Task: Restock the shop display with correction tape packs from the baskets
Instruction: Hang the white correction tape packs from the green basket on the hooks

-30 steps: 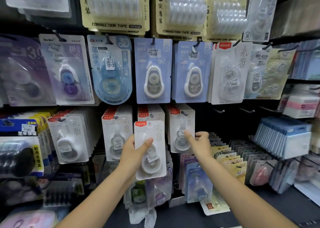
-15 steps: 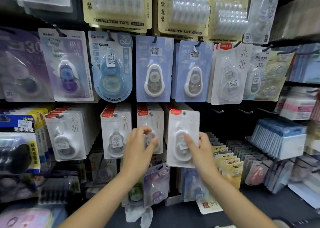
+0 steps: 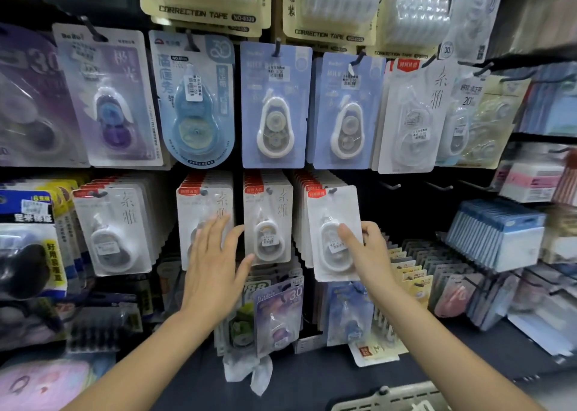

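1. The right hand (image 3: 368, 254) pinches a white correction tape pack (image 3: 335, 232) by its right edge, thumb across the blister, fingers behind the card. That grip probably keeps the punched hole at the top free to meet the peg.
2. The pack sits at the front of the rightmost white stack (image 3: 301, 223) in the display's middle row, its hole at the peg tip (whether it is fully threaded, I cannot tell).
3. The left hand (image 3: 212, 270) lies flat and wide, holding nothing, fingers spread over the second stack (image 3: 203, 210) of 4, seemingly pressing those cards level.
4. The third stack (image 3: 268, 223) hangs between the hands, untouched.
5. A grey basket (image 3: 390, 399) shows at the bottom edge, so further packs likely wait there.
6. Empty pegs (image 3: 390, 186) jut just right of the row.
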The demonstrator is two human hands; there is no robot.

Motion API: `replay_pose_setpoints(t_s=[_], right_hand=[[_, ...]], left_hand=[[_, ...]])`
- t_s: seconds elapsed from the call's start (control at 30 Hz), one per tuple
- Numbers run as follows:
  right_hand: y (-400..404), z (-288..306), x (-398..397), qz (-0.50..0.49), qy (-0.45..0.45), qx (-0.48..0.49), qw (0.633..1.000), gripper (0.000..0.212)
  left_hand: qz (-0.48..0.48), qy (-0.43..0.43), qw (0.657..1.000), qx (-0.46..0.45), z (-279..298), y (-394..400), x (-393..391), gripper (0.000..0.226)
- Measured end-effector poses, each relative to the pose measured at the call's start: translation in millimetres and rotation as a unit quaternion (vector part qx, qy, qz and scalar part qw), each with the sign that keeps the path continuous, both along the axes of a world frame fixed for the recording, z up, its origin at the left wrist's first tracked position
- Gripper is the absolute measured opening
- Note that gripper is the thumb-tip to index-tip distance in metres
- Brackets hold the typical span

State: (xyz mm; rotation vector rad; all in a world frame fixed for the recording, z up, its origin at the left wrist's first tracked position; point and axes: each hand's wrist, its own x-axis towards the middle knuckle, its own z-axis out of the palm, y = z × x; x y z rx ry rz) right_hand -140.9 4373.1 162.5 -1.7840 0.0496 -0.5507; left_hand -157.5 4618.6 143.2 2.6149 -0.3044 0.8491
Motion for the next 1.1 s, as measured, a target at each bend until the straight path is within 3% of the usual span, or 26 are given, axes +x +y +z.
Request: replay_pose_setpoints(t_s=[0.13,0.3,0.4,0.5,0.57,0.63,0.7,0.8,0.9,1.0,1.1], right_hand=[[6.3,-10.1,12.2,-0.028,0.025,-0.005,0.999,0.035],[24.3,-52.1,0.7,-0.130,0.034,0.037,0.990,0.047],[49.5,-95.3,-32.3,-0.088,-0.007,0.037,0.995,0.026],[81.6,-153.5,-76.2,0.015,0.003,-0.023,1.000,0.013],[99.5,-199.9,-102.2,0.096,0.068,-0.089,0.989,0.011],[113.2,-247.9,-122.3,0.170,0.179,-0.160,0.956,0.016],[123.6,-293.7,-137.0,0.232,0.308,-0.205,0.900,0.027],[136.9,-347.0,-154.4,0.296,0.452,-0.220,0.812,0.040],[155.2,-383.9,-167.6,0.298,0.493,-0.246,0.779,0.049],[188.0,-408.7,-182.8,0.334,0.518,-0.250,0.747,0.058],[219.6,-421.8,-197.0,0.306,0.545,-0.203,0.753,0.062]], left_hand=[[-0.024,0.003,1.000,-0.009,0.4,0.0,-3.5,0.050],[-0.066,-0.017,0.997,-0.046,-19.5,3.8,-22.1,0.037],[-0.087,0.002,0.994,-0.069,-65.7,12.7,-44.1,0.027],[-0.060,0.121,0.987,-0.086,-136.5,31.4,-71.4,0.021],[-0.033,0.241,0.965,-0.096,-188.3,48.9,-91.1,0.020],[-0.013,0.376,0.920,-0.114,-236.6,66.9,-113.3,0.020],[0.010,0.502,0.855,-0.131,-277.1,84.5,-138.4,0.020],[0.037,0.622,0.776,-0.104,-323.1,108.7,-173.6,0.030],[0.064,0.661,0.746,-0.058,-348.7,129.1,-200.2,0.042],[0.063,0.664,0.743,-0.058,-364.7,145.1,-218.0,0.053],[0.033,0.683,0.729,-0.040,-375.1,155.7,-226.6,0.073]])
